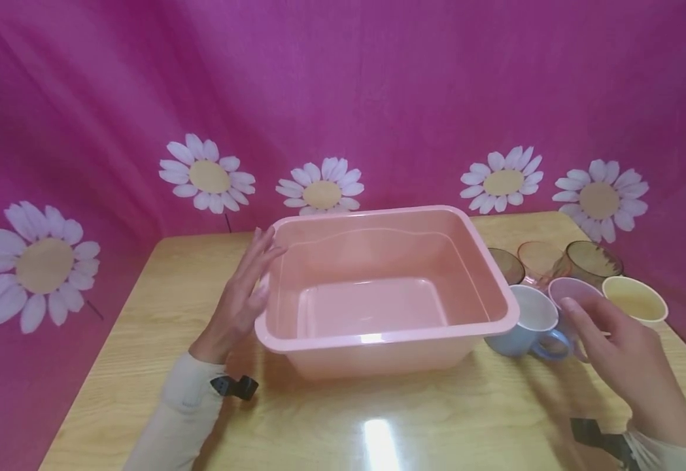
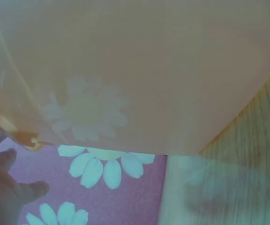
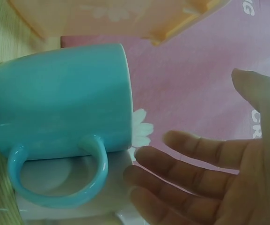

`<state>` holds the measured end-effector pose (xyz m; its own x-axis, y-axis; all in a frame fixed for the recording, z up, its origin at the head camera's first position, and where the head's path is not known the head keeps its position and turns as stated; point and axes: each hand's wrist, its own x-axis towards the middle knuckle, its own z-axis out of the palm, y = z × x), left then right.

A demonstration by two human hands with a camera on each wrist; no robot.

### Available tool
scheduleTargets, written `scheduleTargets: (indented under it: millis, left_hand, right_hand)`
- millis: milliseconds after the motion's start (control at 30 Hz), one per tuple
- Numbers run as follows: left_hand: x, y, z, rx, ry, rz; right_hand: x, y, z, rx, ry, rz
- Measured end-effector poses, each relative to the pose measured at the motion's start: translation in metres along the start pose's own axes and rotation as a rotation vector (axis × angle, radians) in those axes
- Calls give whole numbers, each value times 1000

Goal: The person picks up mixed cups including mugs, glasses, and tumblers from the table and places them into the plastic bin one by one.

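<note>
A pink plastic basin [image 1: 378, 360] stands in the middle of the wooden table, with nothing inside it. My left hand [image 1: 238, 304] is at the basin's left rim, its fingers extended along the edge. Over on the right, my right hand [image 1: 628, 350] hovers around a lilac mug [image 1: 575, 286], covering part of it. The right wrist view shows this hand's fingers spread and apart from the light blue mug [image 3: 62, 98], whose handle [image 3: 57, 199] faces the hand. That blue mug stands right beside the basin's right wall.
A pale yellow cup [image 1: 637, 302] stands right of the lilac mug. Behind them are several see-through cups: a dark one [image 1: 506, 265], an orange-tinted one [image 1: 541, 258] and a brown one [image 1: 594, 260]. A magenta cloth with daisies [image 1: 378, 98] hangs behind the table [image 1: 319, 425].
</note>
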<state>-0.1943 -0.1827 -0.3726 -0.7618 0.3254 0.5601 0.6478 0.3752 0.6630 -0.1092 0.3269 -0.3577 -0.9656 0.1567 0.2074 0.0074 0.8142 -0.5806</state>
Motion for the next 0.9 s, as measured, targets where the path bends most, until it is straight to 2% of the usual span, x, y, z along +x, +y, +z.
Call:
scheduleTargets:
  millis: [133, 233, 533, 667, 900]
  left_hand:
    - [1, -3, 4, -33, 3, 57]
    - [1, -4, 7, -46, 2, 75]
    - [-2, -4, 7, -25, 7, 54]
    - [-2, -4, 9, -9, 26, 51]
    - [-2, -4, 12, 6, 62, 45]
  right_hand:
    - [0, 3, 2, -5, -7, -19]
    - [0, 6, 3, -11, -14, -18]
    - [-1, 9, 5, -34, -53, -23]
    - [0, 13, 7, -49, -59, -36]
    - [1, 20, 14, -73, -115, -48]
